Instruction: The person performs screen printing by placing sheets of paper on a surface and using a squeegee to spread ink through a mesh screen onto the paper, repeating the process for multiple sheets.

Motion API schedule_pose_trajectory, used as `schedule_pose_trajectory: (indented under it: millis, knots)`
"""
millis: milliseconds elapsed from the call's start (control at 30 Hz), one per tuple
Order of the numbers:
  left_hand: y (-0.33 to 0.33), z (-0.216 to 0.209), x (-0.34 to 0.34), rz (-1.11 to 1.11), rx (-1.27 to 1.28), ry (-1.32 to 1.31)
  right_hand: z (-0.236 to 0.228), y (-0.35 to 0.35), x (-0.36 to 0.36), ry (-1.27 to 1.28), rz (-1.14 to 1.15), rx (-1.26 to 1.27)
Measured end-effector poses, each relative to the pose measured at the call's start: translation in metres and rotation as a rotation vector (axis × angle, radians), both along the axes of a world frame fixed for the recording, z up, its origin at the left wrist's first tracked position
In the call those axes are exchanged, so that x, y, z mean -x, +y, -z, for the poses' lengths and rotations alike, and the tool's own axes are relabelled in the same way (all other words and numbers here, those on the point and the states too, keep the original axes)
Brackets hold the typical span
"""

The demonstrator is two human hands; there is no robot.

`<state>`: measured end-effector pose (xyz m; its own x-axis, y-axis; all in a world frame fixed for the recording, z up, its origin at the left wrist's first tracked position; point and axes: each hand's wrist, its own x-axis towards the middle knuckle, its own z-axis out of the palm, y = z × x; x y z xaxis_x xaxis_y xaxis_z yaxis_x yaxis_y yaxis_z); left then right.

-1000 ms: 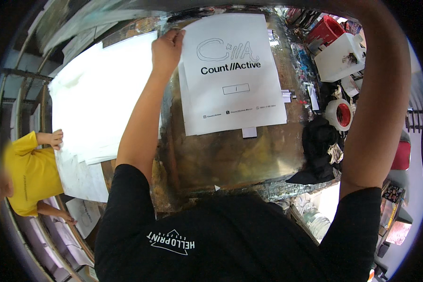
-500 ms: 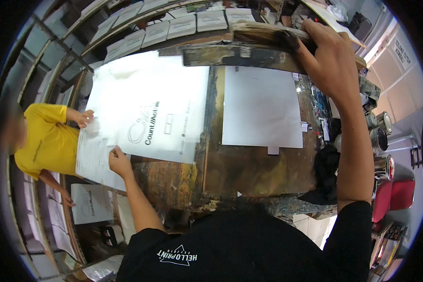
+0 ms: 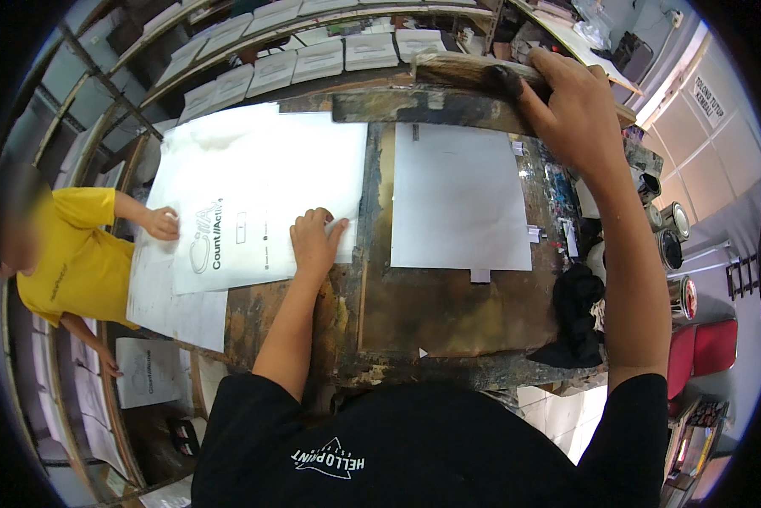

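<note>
My right hand (image 3: pixel 571 106) grips the near edge of a raised, ink-stained wooden screen-printing frame (image 3: pixel 431 106), fingers over its top and thumb on the near side. Below it, a blank white sheet (image 3: pixel 461 203) lies on the dark printing board (image 3: pixel 448 313), with small paper tabs at its edges. My left hand (image 3: pixel 314 241) rests near the lower right corner of the white paper stack (image 3: pixel 313 161), fingers bent and apart. A printed sheet (image 3: pixel 253 241) with black lettering and line drawing lies on the stack's left side.
At the left, a person in a yellow shirt (image 3: pixel 80 245) has a hand (image 3: pixel 162 223) at the printed sheet's edge. Paint cans (image 3: pixel 675 218) line the right side. A black cloth (image 3: pixel 577 317) lies on the table's right corner. Racks with paper stacks (image 3: pixel 319 59) stand at the back.
My left hand has left the printed sheet's lower corner and moved right to the stack's right side. The printed sheet has shifted left. My right hand still grips the frame.
</note>
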<state>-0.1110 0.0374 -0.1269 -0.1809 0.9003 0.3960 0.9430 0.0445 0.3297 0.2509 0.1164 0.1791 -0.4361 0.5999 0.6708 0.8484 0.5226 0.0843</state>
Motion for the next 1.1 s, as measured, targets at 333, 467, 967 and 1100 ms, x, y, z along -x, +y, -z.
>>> schedule_pose_trajectory:
  millis: [333,467,967,1100]
  knots:
    - [-0.01,-0.016,-0.054,0.332,0.159,-0.028,-0.032,-0.001,0.021,0.106,-0.019,0.117]
    - [-0.03,-0.016,-0.124,0.529,0.376,0.157,-0.024,0.019,0.009,0.026,0.0,0.132]
    - [-0.012,-0.018,-0.282,0.78,0.227,0.107,-0.028,0.002,-0.01,0.049,-0.09,0.078]
    - [-0.016,-0.015,-0.281,0.796,0.156,0.109,-0.033,-0.007,-0.008,0.034,-0.084,0.052]
